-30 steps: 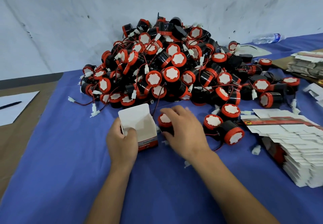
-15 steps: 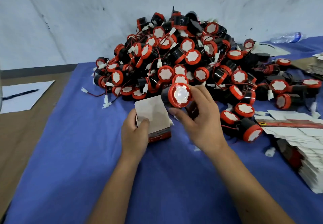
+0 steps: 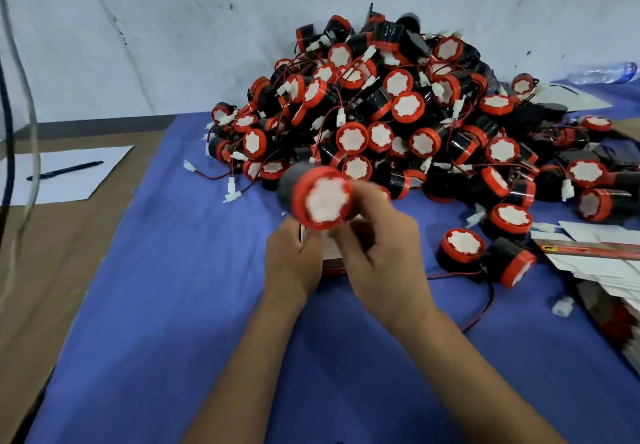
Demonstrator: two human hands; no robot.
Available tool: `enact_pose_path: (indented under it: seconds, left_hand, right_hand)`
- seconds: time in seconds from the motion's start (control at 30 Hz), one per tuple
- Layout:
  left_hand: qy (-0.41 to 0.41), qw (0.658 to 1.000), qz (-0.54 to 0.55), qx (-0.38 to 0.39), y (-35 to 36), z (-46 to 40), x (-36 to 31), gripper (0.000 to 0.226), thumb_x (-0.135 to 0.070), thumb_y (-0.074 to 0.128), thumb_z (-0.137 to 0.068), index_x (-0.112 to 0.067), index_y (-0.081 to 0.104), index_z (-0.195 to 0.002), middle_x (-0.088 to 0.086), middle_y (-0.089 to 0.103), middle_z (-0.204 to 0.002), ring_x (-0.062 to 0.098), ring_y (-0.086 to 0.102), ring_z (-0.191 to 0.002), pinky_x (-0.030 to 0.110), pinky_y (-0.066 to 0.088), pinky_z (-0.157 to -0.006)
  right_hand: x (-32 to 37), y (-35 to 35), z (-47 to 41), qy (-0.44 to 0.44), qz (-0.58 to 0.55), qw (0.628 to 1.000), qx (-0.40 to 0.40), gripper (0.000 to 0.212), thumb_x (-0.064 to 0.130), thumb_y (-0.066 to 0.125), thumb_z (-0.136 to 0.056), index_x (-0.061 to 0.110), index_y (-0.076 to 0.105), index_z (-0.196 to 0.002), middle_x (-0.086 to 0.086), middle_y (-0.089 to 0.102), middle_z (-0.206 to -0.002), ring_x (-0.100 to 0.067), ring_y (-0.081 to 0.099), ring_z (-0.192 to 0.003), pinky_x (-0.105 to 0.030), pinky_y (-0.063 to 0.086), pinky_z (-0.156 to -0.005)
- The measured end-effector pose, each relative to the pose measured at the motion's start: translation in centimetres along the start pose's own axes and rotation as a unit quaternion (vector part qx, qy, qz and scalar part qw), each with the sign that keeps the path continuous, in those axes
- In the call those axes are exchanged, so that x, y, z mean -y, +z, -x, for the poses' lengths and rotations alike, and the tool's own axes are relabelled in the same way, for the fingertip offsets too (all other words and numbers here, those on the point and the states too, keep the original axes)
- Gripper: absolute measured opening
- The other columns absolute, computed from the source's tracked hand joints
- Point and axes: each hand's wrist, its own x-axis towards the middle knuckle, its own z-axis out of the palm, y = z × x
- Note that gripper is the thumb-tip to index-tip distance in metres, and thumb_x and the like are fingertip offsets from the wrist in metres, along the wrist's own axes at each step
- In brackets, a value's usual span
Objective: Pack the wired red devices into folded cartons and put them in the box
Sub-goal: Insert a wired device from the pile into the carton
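Mid-loading: the right hand (image 3: 384,253) pinches a round red-rimmed, white-faced black device (image 3: 320,198) just above the small white folded carton (image 3: 330,255) gripped by the left hand (image 3: 292,263); next, its trailing wire probably needs tucking inside.

The device (image 3: 322,198) lifted in front of the pile (image 3: 398,108) has a red rim, white face and black body, like the pile's own, whose wires run red and black. The cloth (image 3: 173,305) beneath is blue.
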Motion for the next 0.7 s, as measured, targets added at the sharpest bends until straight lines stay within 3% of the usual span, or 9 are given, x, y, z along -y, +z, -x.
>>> enact_pose_path:
  seconds: [0.03, 0.07, 0.17, 0.23, 0.33, 0.53, 0.63, 0.7]
  left_hand:
    - [-0.012, 1.0, -0.012, 0.003, 0.0, -0.1, 0.3, 0.011, -0.02, 0.058, -0.096, -0.016, 0.062, -0.087, 0.003, 0.067, -0.079, 0.028, 0.063, -0.078, 0.03, 0.055, -0.069]
    - [-0.025, 0.999, -0.032, 0.004, 0.0, -0.1, 0.4, 0.017, -0.007, 0.059, -0.095, -0.018, 0.058, -0.082, -0.001, 0.062, -0.074, 0.025, 0.059, -0.073, 0.015, 0.047, -0.06]
    - [-0.041, 0.999, -0.018, 0.007, -0.6, -0.2, 0.5, 0.036, 0.009, 0.056, -0.089, -0.025, 0.063, -0.077, -0.013, 0.063, -0.072, 0.012, 0.057, -0.069, 0.006, 0.042, -0.056]
    - [-0.007, 1.0, 0.007, 0.023, -1.1, -0.2, 0.1, 0.035, 0.006, 0.055, -0.091, -0.024, 0.073, -0.096, -0.014, 0.071, -0.087, 0.006, 0.065, -0.083, 0.004, 0.043, -0.065]
    - [0.034, 0.997, 0.032, 0.066, -1.8, -0.4, -0.1, 0.046, 0.009, 0.055, -0.088, -0.022, 0.07, -0.118, -0.014, 0.074, -0.105, -0.002, 0.066, -0.098, 0.009, 0.049, -0.077]
    - [0.042, 0.98, 0.062, 0.182, -4.0, -0.9, 0.3, 0.053, -0.012, 0.072, -0.073, -0.042, 0.064, -0.116, -0.023, 0.074, -0.109, -0.003, 0.068, -0.104, 0.011, 0.052, -0.081]
    - [0.035, 0.979, 0.063, 0.193, -4.4, -1.0, 0.4, 0.056, -0.005, 0.076, -0.076, -0.042, 0.063, -0.117, -0.027, 0.074, -0.108, -0.004, 0.068, -0.104, 0.01, 0.053, -0.08]
    - [0.047, 0.982, 0.045, 0.177, -4.1, -1.0, 0.2, 0.059, 0.005, 0.076, -0.08, -0.042, 0.063, -0.114, -0.032, 0.073, -0.104, -0.009, 0.067, -0.101, 0.007, 0.051, -0.078]
  right_hand:
    - [-0.2, 0.1, 0.2, 0.006, 0.041, 0.999, 0.027, 0.03, 0.008, 0.066, -0.098, 0.018, 0.065, -0.126, 0.017, 0.067, -0.105, -0.003, 0.064, -0.084, -0.011, 0.046, -0.076]
    - [-0.4, 0.1, 0.4, 0.008, 0.076, 0.996, 0.046, 0.029, 0.009, 0.068, -0.097, 0.015, 0.069, -0.126, 0.013, 0.07, -0.106, -0.003, 0.065, -0.089, -0.011, 0.048, -0.08]
    - [-0.8, -0.7, 0.0, 0.045, 0.143, 0.985, 0.089, 0.019, 0.015, 0.067, -0.099, 0.017, 0.075, -0.116, 0.006, 0.076, -0.105, -0.012, 0.068, -0.096, -0.028, 0.056, -0.085]
    - [-0.8, -1.4, -0.4, 0.08, 0.233, 0.96, 0.132, 0.016, 0.023, 0.06, -0.102, 0.022, 0.076, -0.107, 0.005, 0.074, -0.096, -0.018, 0.066, -0.089, -0.041, 0.055, -0.076]
    - [-0.6, -1.9, -0.7, 0.101, 0.343, 0.923, 0.143, 0.021, 0.028, 0.055, -0.104, 0.03, 0.075, -0.109, 0.009, 0.069, -0.095, -0.017, 0.061, -0.09, -0.037, 0.051, -0.069]
    - [-0.2, -1.1, -0.4, 0.132, 0.403, 0.894, 0.146, 0.019, 0.033, 0.058, -0.102, 0.029, 0.077, -0.106, 0.007, 0.048, -0.1, -0.015, 0.039, -0.1, -0.033, 0.048, -0.059]
    - [0.0, -0.8, -0.2, 0.131, 0.397, 0.903, 0.096, 0.013, 0.021, 0.066, -0.097, 0.025, 0.078, -0.102, 0.004, 0.047, -0.1, -0.018, 0.038, -0.099, -0.032, 0.045, -0.052]
    - [-0.2, -0.8, -0.1, 0.104, 0.378, 0.915, 0.093, 0.018, 0.014, 0.061, -0.096, 0.019, 0.077, -0.102, 0.003, 0.051, -0.101, -0.019, 0.04, -0.099, -0.035, 0.05, -0.061]
